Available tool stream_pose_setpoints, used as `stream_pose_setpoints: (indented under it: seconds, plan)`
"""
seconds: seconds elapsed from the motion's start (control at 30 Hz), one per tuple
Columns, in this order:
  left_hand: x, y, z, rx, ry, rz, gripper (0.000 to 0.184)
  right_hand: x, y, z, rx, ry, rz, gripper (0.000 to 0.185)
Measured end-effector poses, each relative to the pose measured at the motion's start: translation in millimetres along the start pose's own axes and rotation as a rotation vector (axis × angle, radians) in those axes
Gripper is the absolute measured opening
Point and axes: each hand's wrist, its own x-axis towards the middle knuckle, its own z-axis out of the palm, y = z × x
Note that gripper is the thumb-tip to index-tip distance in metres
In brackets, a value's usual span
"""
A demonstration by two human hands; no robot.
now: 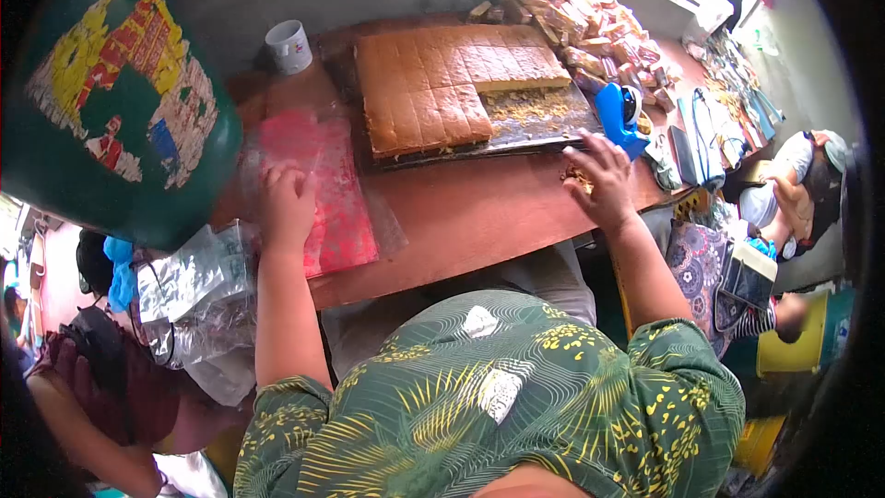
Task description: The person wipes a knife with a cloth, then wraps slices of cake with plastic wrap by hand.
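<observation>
Well, my left hand (pixel 289 203) lies over the pink-red plastic (pixel 341 221) left of centre, its fingers bent down onto the clear film. The fingertips and thumb are too hard to make out, so I cannot tell whether that grip pinches the film or only presses on it. My right hand (pixel 601 180) has its grip spread, fingers apart, just below the blue tape dispenser (pixel 621 122), whose lower end comes close to my fingertips. Brown crumbs (pixel 577 177) show partly behind those fingers; whether I touch them, I cannot tell.

Upper centre, the cut brown cake (pixel 419 83) sits on a dark tray (pixel 553 129), and the tray's bared lower right part is littered with bits. Behind the dispenser, wrapped pieces (pixel 604 32) heap up toward the window, too tangled to tell one from another. A white mug (pixel 289 48) stands upright beyond the plastic, left of the cake.

The big green drum (pixel 120 120) crowds the upper left, its top cut off by the dark rim of the view, and it blocks that side of the tabletop (pixel 461 212). Silvery bags (pixel 198 277) hang in close by my left forearm. Between the tray and the near edge, a bare red strip gives me room from one hand to the other. A person (pixel 101 387) at lower left is partly cut off.
</observation>
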Motion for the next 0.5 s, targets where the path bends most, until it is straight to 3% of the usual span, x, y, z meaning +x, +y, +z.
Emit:
stream_pose_setpoints:
  seconds: [0.03, 0.1, 0.17, 0.27, 0.5]
  plan:
    - [-2, -3, 2, -0.032, 0.01, -0.031, 0.025, 12, -4, -2, 0.092, 0.199, -0.004, 0.044]
    - [1, -7, 8, -0.103, 0.029, -0.075, 0.024, 38, -24, -1, 0.218, 0.245, 0.076, 0.047]
    - [2, -4, 7, -0.108, 0.023, -0.095, 0.024, 67, -58, 7, 0.169, 0.166, 0.052, 0.054]
    - [3, -1, 5, -0.132, -0.001, -0.13, 0.025, 101, -84, 38, 0.198, 0.1, -0.04, 0.08]
    - [3, 13, -5, -0.124, -0.038, -0.193, 0.026, 135, -45, 57, 0.082, 0.059, -0.051, 0.103]
